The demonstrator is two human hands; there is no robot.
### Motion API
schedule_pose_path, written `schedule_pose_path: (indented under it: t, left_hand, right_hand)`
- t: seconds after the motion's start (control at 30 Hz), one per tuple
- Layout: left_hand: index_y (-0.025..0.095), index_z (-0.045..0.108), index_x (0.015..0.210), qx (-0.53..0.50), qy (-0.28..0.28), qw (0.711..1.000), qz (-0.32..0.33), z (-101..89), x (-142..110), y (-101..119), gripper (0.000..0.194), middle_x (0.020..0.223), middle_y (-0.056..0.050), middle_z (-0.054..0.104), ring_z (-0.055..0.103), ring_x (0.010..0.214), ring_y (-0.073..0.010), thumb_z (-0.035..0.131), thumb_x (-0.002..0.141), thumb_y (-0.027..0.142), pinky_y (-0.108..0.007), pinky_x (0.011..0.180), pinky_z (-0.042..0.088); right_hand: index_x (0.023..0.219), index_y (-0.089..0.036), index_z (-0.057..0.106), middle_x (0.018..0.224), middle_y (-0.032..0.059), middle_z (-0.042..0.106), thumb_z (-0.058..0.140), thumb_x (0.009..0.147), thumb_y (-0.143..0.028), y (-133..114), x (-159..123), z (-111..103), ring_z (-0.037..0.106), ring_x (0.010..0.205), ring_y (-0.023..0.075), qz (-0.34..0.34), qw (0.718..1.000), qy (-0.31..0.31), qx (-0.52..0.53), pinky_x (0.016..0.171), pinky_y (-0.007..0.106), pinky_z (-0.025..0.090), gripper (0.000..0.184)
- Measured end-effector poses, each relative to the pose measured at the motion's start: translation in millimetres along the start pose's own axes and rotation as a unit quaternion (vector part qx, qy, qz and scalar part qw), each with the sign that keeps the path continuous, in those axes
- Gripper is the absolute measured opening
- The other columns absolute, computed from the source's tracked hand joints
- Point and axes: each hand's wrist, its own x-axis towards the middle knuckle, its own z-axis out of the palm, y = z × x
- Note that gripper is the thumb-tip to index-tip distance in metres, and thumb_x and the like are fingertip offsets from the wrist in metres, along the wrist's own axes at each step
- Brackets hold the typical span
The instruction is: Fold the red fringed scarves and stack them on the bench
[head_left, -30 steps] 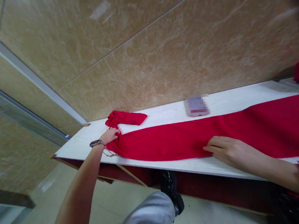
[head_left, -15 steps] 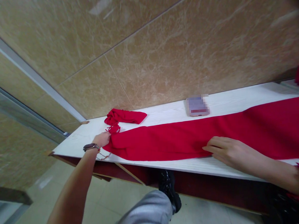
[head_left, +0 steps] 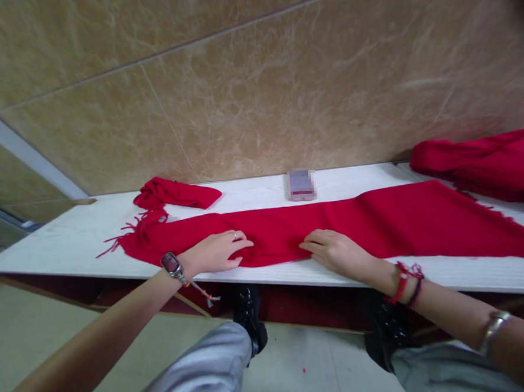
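A long red fringed scarf (head_left: 388, 224) lies stretched along the white bench top, its tassels showing at both ends. My left hand (head_left: 218, 252) rests on it left of the middle, palm down with fingers and thumb apart. At the scarf's front edge, my right hand (head_left: 331, 251) has its fingers pressed together and bent onto the cloth; its thumb is hidden. Behind the left end lies a smaller folded red cloth (head_left: 186, 194), close to the tassels.
A phone-like flat device (head_left: 301, 186), partly pixelated, lies between scarf and tiled wall (head_left: 247, 102). More red fabric (head_left: 482, 165) is heaped at the back right. The white bench's (head_left: 47, 244) front edge runs just above my knees, with dark red compartments underneath.
My left hand has moved right from the scarf's left end to near its middle, uncovering the tassels. The view has turned rightward, bringing the right end in. My right hand stays on the front edge.
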Motion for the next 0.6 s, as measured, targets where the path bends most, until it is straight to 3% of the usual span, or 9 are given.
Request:
schedule_pose_path:
  t: [0.13, 0.27, 0.43, 0.6]
  left_hand:
    - [0.018, 0.053, 0.115, 0.048, -0.005, 0.999, 0.008, 4.6, 12, 2, 0.038, 0.112, -0.007, 0.057, 0.053, 0.103, -0.0165, 0.041, 0.080, 0.005, -0.025, 0.087, 0.042]
    - [0.016, 0.057, 0.105, 0.090, -0.016, 0.996, -0.010, -6.0, 14, 0, 0.028, 0.105, -0.008, 0.060, 0.057, 0.096, -0.0176, 0.040, 0.084, 0.008, -0.027, 0.081, 0.045]
    - [0.013, 0.058, 0.098, 0.102, 0.033, 0.991, -0.081, -23.9, 13, 12, 0.022, 0.103, -0.010, 0.058, 0.057, 0.092, -0.0187, 0.040, 0.085, 0.011, -0.028, 0.077, 0.046]
    - [0.016, 0.056, 0.103, 0.060, -0.041, 0.997, -0.038, -12.8, 1, 18, 0.026, 0.103, -0.008, 0.060, 0.057, 0.096, -0.0182, 0.045, 0.081, 0.010, -0.027, 0.079, 0.044]
  right_hand:
    - [0.093, -0.013, 0.065, 0.090, 0.0096, 0.065, 0.051, 0.081, -0.010, 0, -1, -1, 0.059, 0.081, 0.0194, -0.001, 1.000, -0.003, 0.011, 0.074, 0.031, 0.048, 0.018]
    - [0.091, -0.013, 0.065, 0.089, 0.0099, 0.065, 0.051, 0.081, -0.009, 0, 0, -3, 0.059, 0.080, 0.0190, -0.004, 1.000, 0.004, 0.015, 0.072, 0.031, 0.048, 0.018]
    - [0.089, -0.014, 0.065, 0.085, 0.0093, 0.066, 0.053, 0.079, -0.009, -1, 2, -7, 0.060, 0.078, 0.0201, 0.014, 1.000, 0.012, 0.001, 0.069, 0.031, 0.048, 0.017]
    - [0.099, -0.013, 0.064, 0.097, 0.0113, 0.065, 0.050, 0.081, -0.008, -3, 4, -6, 0.060, 0.088, 0.0208, -0.005, 1.000, 0.020, 0.009, 0.075, 0.033, 0.048, 0.024]
